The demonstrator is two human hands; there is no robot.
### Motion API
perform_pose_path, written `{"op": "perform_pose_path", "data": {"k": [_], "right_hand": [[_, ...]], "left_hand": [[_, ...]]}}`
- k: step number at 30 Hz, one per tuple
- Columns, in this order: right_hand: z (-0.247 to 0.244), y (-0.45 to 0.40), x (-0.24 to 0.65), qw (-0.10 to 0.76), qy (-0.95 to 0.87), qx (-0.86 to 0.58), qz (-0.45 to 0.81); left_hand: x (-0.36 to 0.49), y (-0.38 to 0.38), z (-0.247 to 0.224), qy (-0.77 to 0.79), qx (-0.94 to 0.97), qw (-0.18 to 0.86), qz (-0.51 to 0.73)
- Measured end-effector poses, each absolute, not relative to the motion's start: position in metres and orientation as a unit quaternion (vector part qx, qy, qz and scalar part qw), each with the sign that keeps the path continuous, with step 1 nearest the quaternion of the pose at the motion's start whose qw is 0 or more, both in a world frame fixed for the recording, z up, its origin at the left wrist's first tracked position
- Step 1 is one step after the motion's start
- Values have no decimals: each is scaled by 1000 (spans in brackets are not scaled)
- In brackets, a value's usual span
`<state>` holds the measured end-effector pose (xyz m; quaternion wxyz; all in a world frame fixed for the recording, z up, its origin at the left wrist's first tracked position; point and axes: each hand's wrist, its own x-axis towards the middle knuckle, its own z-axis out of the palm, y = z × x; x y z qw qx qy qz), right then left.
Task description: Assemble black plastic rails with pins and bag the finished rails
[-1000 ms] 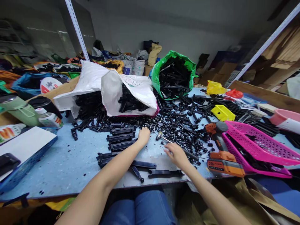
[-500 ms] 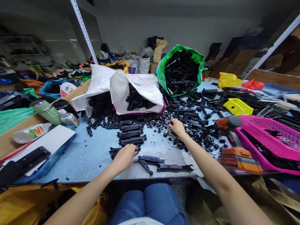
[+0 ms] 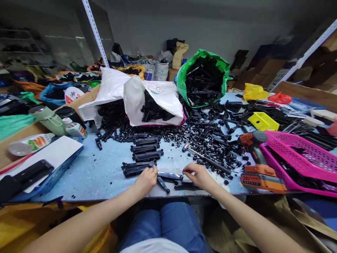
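My left hand [image 3: 147, 179] has its fingers closed on the left end of a glossy black plastic bar [image 3: 170, 175], which lies near the table's front edge. At the bar's right end, my right hand [image 3: 199, 174] pinches something too small to make out. A short black arm [image 3: 163, 185] with a round tip angles out below the bar. Another black part [image 3: 184, 187] lies partly under my right hand. Left of my hands, several similar black assemblies [image 3: 147, 155] form a column. A small hammer [image 3: 206, 160] with a metal head rests behind my right hand.
Loose screws and black caps [image 3: 210, 147] cover the table's middle. White sacks [image 3: 163, 98] and a green bag [image 3: 181, 84] of black parts stand behind. An orange cordless drill [image 3: 259, 158] and pink baskets [image 3: 302, 140] are right; bottles [image 3: 47, 117] and a blue tray [image 3: 65, 161] left.
My right hand has come back from the heap of small parts to the bar's right end, uncovering the hammer. My left hand has shifted slightly right onto the bar's left end.
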<state>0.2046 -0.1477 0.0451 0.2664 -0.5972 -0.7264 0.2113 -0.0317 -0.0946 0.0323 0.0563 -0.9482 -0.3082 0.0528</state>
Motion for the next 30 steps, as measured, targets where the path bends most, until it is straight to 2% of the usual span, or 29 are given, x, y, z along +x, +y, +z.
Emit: {"op": "perform_pose_path", "data": {"k": [5,12,14,17,21,25,30], "right_hand": [[34,-157,199,234,-789,-554,125],[22,-170,193,294,-824,-484,14],[21,-172,193,296,-829,-474,6],[11,-171,195,309,-824,-470,-64],[-12,-165,202,354,-829,-414,-130],[-23,-165,211,391,-820,-408,-91],[-24,-168,217,381,-836,-395,-21]], "left_hand": [[-38,-96,13,-283,-955,92,18],[-33,-95,10,-291,-939,115,-145],[-22,-100,12,-248,-954,78,-148],[0,-105,17,-189,-979,-6,-83],[21,-106,15,-214,-972,-93,-11],[24,-113,4,-294,-944,-144,-34],[22,-122,-4,-322,-925,-191,-62]]}}
